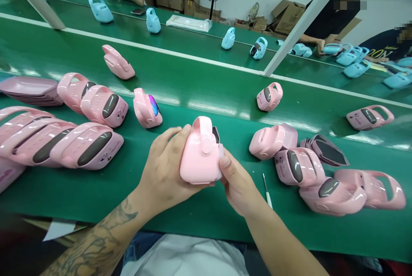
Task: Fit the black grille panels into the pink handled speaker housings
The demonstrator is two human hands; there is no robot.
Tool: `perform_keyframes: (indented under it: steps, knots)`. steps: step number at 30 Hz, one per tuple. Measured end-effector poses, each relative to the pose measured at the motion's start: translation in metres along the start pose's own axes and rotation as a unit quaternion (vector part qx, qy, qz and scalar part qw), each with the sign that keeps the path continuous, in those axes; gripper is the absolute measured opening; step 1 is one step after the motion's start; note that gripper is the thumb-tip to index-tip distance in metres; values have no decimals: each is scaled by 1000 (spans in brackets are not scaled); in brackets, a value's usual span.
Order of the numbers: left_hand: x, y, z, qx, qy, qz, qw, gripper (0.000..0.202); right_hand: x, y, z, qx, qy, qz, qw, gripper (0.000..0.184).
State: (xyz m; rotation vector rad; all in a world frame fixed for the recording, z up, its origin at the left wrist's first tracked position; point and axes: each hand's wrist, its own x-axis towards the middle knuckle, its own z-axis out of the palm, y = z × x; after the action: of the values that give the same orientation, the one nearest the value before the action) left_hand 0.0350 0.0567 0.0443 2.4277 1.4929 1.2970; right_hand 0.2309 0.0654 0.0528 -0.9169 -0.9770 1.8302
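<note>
Between my two hands, above the green table, I hold a pink plastic housing with a carrying handle. Its end faces me, and a dark panel edge shows at its upper right. My left hand wraps round the left side, fingers over the far edge. On the right side, my right hand presses its thumb against a paler pink part, with its other fingers mostly hidden below. Close to my right forearm lies a small screwdriver with a pale handle. A pink housing with a lit purple-blue screen stands beyond my left hand.
Several pink housings cluster at left beside stacked pink covers. More pink housings lie at right near dark-faced panels. Behind a white rail, blue housings stand spaced out, and other people handle blue parts.
</note>
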Motion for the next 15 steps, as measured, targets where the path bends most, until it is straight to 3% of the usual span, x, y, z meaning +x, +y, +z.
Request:
perform_keyframes:
  steps: [4,9,10,12,15]
  knots:
    - [-5,7,7,-135,-28,-62,988,123,-9,-3,1,-64,-25,0,998,80]
    - [-12,24,4,-223,-25,-131,966,122,-34,-9,-10,-203,-63,-3,977,81]
    - [-13,26,1,-264,-41,-168,949,118,-40,-9,-14,-237,-57,-20,970,80]
    - [-13,30,-3,-372,-83,-258,888,112,-49,-6,-22,-314,-50,-91,944,83]
    - [-16,34,-5,-515,-138,-350,770,105,-54,1,-30,-437,-82,-214,870,122]
